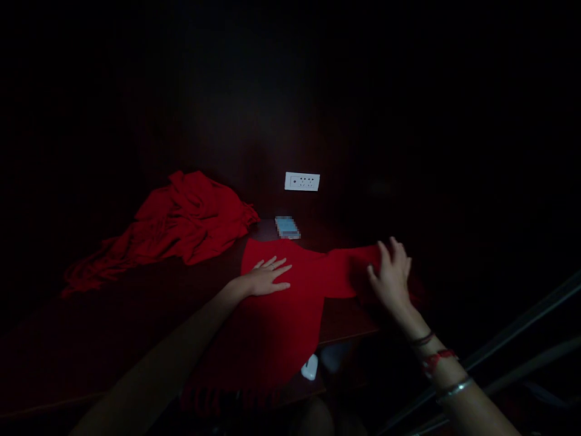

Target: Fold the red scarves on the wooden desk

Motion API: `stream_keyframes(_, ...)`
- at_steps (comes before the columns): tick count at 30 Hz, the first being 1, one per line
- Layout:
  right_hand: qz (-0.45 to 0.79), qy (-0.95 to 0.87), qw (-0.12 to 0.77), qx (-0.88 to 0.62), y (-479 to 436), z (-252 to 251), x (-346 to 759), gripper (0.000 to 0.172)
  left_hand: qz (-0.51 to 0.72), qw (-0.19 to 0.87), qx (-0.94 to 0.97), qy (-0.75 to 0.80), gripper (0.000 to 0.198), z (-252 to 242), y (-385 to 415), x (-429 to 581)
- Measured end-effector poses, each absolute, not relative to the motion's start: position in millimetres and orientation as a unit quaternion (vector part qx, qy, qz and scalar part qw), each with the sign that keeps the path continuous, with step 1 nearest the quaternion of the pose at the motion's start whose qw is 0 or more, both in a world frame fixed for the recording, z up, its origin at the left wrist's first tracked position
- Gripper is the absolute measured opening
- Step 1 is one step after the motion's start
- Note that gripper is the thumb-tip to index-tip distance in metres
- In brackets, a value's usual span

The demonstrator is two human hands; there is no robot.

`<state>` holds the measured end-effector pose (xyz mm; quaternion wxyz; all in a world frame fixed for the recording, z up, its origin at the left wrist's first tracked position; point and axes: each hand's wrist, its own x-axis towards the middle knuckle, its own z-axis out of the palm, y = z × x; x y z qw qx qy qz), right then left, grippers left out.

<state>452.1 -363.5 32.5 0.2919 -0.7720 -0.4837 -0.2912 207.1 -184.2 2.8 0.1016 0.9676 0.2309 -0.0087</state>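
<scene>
A red scarf [276, 321] with a fringed end lies across a dark wooden desk, and that end hangs over the front edge. My left hand [269, 278] rests flat on it with the fingers spread; a ring shows on one finger. A narrower part of the scarf stretches to the right. Over its right end is my right hand [394, 275], its fingers apart and slightly bent. Whether the fingertips of this hand touch the cloth is hard to see. Bracelets circle the right wrist.
A second red fringed cloth [190, 218] lies crumpled at the back left. Behind the scarf is a blurred-out rectangular thing [287, 227], below a white wall socket [302, 181]. A small white rounded object [310, 367] sits lower, under the desk edge. The surroundings are very dark.
</scene>
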Motion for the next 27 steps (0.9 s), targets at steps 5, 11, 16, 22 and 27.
stream_keyframes(5,-0.112,-0.617,0.116,-0.770,-295,34,430,0.050,-0.058,0.126,0.954,0.266,0.073,9,-163,188)
stream_keyframes(11,0.034,-0.652,-0.014,-0.757,-269,13,443,0.059,-0.041,0.130,0.943,0.302,0.072,13,-144,162)
stream_keyframes(16,0.040,-0.631,-0.048,-0.773,-287,24,454,0.055,-0.027,0.129,0.961,0.245,0.068,8,-160,168)
stream_keyframes(22,-0.031,-0.680,0.060,-0.730,-270,45,429,0.054,-0.005,0.090,0.976,0.198,0.076,15,-172,176)
stream_keyframes(27,0.001,-0.672,0.038,-0.740,-237,30,404,0.051,-0.016,0.079,0.969,0.234,0.096,24,-166,155)
